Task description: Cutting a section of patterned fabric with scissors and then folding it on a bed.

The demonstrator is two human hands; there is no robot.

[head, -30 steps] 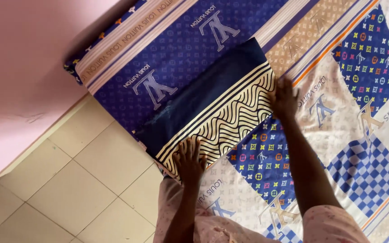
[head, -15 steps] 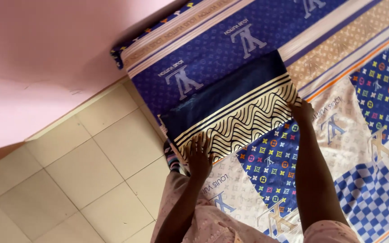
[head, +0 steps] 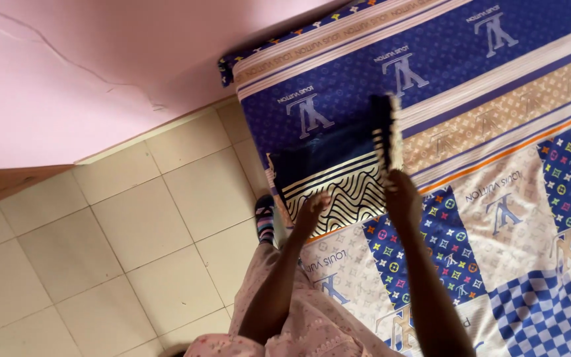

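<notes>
On the patterned bed point(head: 497, 53), the left hand point(head: 313, 213) presses flat fingers on a navy, wavy-striped cloth point(head: 332, 172) while the right hand point(head: 401, 197) grips and lifts its right edge upright.

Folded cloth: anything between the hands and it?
Nothing visible. The left hand lies on the folded cloth at its near edge; the right hand is at its right edge, which stands lifted off the bedsheet.
</notes>
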